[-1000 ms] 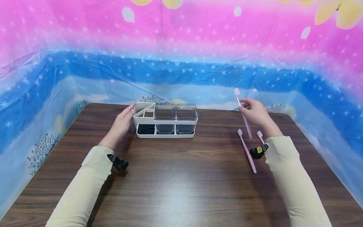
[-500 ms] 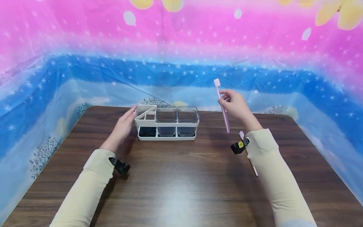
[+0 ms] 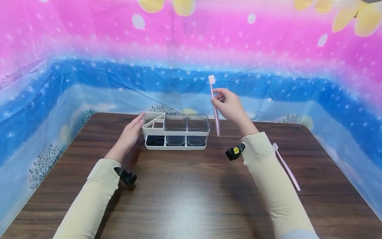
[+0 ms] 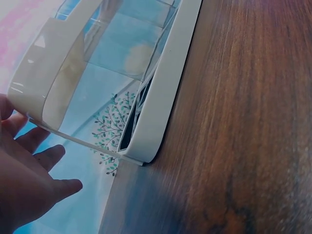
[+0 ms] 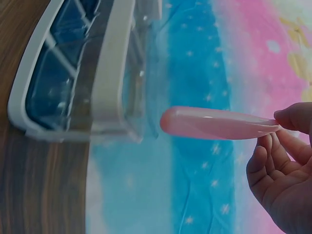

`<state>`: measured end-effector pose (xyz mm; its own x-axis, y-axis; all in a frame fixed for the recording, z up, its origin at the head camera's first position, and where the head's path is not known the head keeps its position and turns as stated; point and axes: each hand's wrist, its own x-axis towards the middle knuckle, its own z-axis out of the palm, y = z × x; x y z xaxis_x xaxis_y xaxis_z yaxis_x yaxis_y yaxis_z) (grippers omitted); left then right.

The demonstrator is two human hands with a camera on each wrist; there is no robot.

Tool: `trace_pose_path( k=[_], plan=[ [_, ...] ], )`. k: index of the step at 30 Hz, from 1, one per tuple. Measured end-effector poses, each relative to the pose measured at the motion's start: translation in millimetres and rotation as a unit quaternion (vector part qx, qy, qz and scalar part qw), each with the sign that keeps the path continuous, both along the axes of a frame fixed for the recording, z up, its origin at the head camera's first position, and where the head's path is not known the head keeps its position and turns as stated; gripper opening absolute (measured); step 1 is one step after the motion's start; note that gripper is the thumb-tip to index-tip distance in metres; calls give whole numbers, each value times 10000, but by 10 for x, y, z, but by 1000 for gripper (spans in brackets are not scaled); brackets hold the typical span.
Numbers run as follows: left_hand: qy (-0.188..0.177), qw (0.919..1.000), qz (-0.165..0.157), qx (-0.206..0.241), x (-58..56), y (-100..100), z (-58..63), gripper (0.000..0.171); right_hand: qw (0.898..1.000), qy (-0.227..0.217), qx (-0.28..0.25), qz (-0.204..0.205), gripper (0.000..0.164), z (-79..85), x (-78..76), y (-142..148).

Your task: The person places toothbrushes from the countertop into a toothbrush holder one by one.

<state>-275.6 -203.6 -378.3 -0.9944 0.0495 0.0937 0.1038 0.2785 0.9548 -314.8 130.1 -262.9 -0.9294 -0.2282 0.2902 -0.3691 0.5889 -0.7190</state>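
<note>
Between thumb and fingers my right hand [image 3: 228,103] pinches a pink toothbrush [image 3: 216,116], held nearly upright with its bristle head at the top. In the right wrist view the toothbrush handle [image 5: 209,123] points toward the end of a white toothbrush holder [image 5: 109,78]. That holder [image 3: 176,147] stands at the back of the table, with divided slots at its left and two clear cups [image 3: 198,123] at its right. My left hand [image 3: 126,136] lies at the holder's left end, fingers extended along it. The left wrist view shows the hand's fingertips [image 4: 53,156] close by the holder's end wall.
A second pink toothbrush [image 3: 287,169] lies on the brown wooden table [image 3: 179,196], right of my right sleeve. Part of the tabletop is hidden under that sleeve. A pink and blue patterned cloth [image 3: 191,49] hangs behind and beside the table.
My right hand has carried the toothbrush leftward to the holder's right side. One toothbrush that lay on the table is now hidden behind the sleeve. My left hand has stayed at the holder.
</note>
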Motion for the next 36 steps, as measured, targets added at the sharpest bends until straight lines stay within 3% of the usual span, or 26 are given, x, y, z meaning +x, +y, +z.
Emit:
trace_pose_path(
  k=[12, 18, 27, 36],
  plan=[
    [-16, 10000, -78, -60, 2, -4, 2, 52, 9981, 43, -599, 138, 41, 166, -50, -367],
    [-46, 9999, -71, 150, -9, 3, -6, 51, 9954, -80, -951, 107, 40, 223, -92, -518],
    [-20, 9999, -67, 96, -20, -6, -26, 51, 9915, -215, -1265, 200, 39, 223, -116, -780],
    [-1, 10000, -89, 15, -20, 5, -20, 52, 9903, -70, -1330, 388, 34, 193, -60, -1051]
  ],
)
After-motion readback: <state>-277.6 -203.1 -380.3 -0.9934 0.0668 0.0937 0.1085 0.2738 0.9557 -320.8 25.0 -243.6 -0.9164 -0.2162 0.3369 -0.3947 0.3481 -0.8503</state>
